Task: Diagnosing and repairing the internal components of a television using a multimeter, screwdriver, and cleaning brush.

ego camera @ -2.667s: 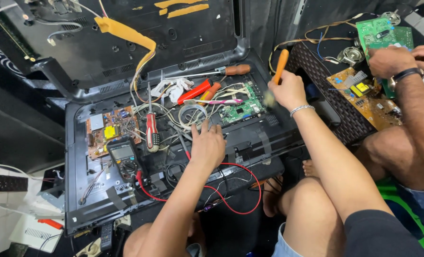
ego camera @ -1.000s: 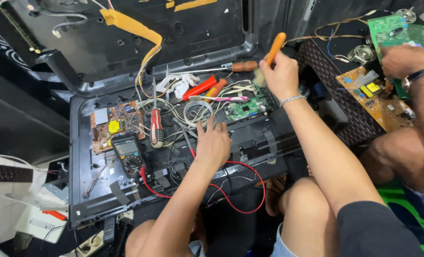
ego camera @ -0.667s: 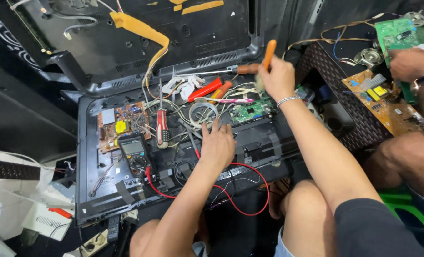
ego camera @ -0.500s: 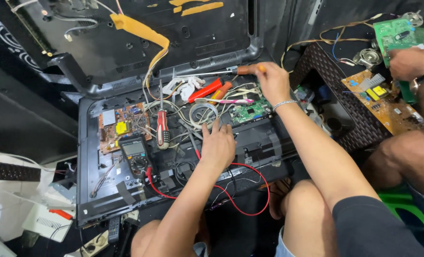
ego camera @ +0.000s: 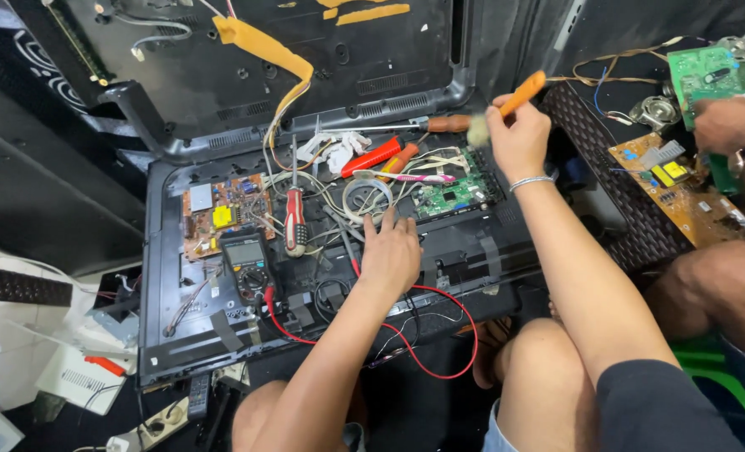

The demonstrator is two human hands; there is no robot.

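While lying flat on black chassis (ego camera: 473, 259), left hand (ego camera: 392, 255): fingers spread, grasping nothing. Beyond, right hand (ego camera: 519, 138): grip clenched on orange-handled brush (ego camera: 506, 105), long axis slanting up-right, bristles down-left, just above green circuit board (ego camera: 452, 194). Nearer to board: right hand.

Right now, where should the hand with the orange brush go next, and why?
Probably down a little. The right hand holds the orange-handled brush up above the green circuit board, bristles off it, so lowering it would bring them onto the board. The left hand rests flat on the open chassis.
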